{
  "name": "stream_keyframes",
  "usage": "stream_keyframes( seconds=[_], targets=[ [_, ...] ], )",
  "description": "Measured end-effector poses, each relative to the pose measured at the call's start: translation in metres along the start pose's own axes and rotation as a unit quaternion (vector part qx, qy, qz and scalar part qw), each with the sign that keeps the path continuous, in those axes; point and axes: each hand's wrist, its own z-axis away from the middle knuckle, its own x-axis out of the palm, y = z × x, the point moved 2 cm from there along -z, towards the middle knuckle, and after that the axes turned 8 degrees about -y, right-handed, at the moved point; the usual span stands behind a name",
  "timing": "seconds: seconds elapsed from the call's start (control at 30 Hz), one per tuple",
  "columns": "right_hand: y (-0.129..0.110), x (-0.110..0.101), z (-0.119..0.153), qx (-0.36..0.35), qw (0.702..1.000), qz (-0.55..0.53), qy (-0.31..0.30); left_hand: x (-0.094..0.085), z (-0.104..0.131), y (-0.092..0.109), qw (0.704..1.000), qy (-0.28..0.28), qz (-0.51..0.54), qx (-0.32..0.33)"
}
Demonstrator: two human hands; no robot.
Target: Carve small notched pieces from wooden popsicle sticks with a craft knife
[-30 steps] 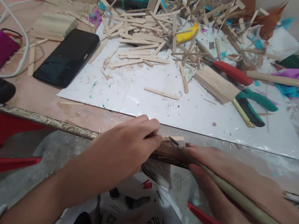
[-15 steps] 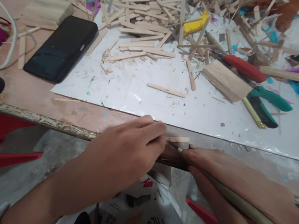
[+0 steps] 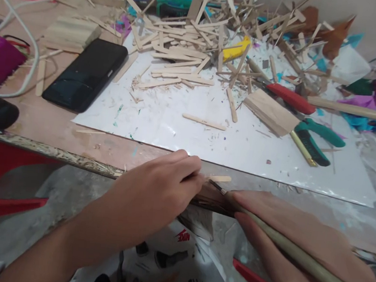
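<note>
At the table's front edge, my left hand (image 3: 160,187) presses a wooden craft stick (image 3: 220,178) down with closed fingers; the stick's rounded end pokes out on the right. My right hand (image 3: 285,228) is wrapped round a long wooden-handled tool (image 3: 299,256). The tool's thin dark metal tip lies beside the stick, close to my left fingertips. Beyond my hands, a single craft stick (image 3: 204,122) lies on the white sheet (image 3: 162,132).
A black phone (image 3: 86,75) and a wood block (image 3: 70,33) lie at the left. Many craft sticks (image 3: 182,52) are heaped at the back. Right of them are a red cutter (image 3: 290,98), green-handled pliers (image 3: 322,133) and a wood piece (image 3: 271,112). Red stools (image 3: 7,178) stand below.
The view has tilted up a little and shifted, showing more of the table's back. Both hands keep nearly the same hold, with the tool tip still beside the stick.
</note>
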Motion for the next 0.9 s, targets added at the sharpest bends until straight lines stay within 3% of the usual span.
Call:
stream_keyframes(
  seconds=[0.2,0.4,0.5,0.7,0.9],
  targets=[
    [0.000,0.002,-0.002,-0.001,1.000,0.018,-0.010,0.000,0.001,0.001,0.999,0.016,-0.028,0.005],
    [0.026,0.011,-0.006,-0.088,0.994,-0.048,-0.043,0.001,0.000,-0.001,0.999,0.016,-0.029,0.020],
    [0.029,0.010,-0.001,-0.064,0.997,-0.029,-0.021,0.000,-0.001,-0.001,0.999,0.012,-0.023,0.021],
    [-0.002,0.004,0.003,0.060,0.997,-0.002,0.038,-0.001,0.000,0.001,1.000,-0.010,-0.011,-0.005],
    [-0.003,0.005,0.002,0.027,1.000,0.001,0.010,0.002,0.002,0.000,0.999,0.007,-0.041,0.002]
  ],
)
